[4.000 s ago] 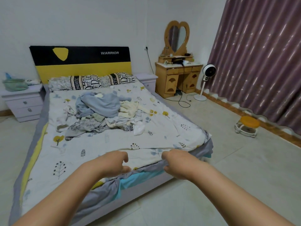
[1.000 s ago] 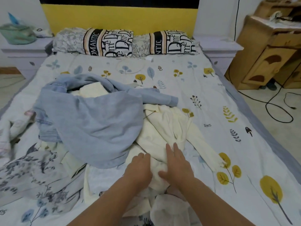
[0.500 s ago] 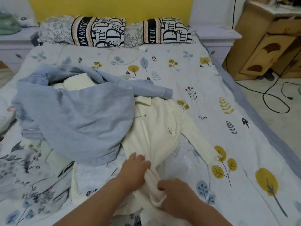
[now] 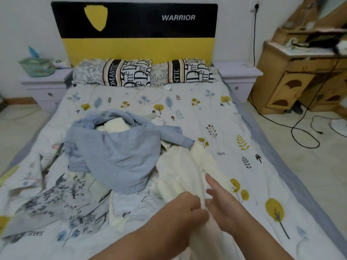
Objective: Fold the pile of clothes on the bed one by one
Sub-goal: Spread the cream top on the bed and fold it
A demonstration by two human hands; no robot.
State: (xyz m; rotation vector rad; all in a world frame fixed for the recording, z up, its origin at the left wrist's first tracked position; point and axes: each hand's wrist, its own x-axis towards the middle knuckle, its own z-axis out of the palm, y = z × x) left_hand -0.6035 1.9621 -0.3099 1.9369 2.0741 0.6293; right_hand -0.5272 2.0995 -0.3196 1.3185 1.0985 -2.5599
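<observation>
Your bed [image 4: 216,117] fills the view, its long axis running from 6 o'clock up to the headboard [image 4: 135,32] at 12 o'clock. The headboard is black over yellow, with a yellow shield and the word "WARRIOR" in white. The sheet [image 4: 249,147] has leaf and tree prints and the small word "trees". Two pillows [image 4: 127,73] under the headboard show "ROMANTIC" and large letters.

The pile of clothes [image 4: 78,184] lies at the middle and toward 9 o'clock. On top is a blue-grey garment [image 4: 122,156], one sleeve pointing toward 3 o'clock. A grey floral cloth [image 4: 48,205] spreads toward 8 o'clock.

The cream garment [image 4: 182,169] is stretched long, its axis running from about 12 o'clock down to 6 o'clock, straight into your hands. Your left hand [image 4: 185,209] is curled, pinching its near end. Your right hand [image 4: 223,203] is just beside it on the 3 o'clock side, index finger extended up along the cloth; whether it grips cannot be told.

A wooden dresser [image 4: 300,81] stands at 2 o'clock, a black cable [image 4: 300,132] on the floor near it
</observation>
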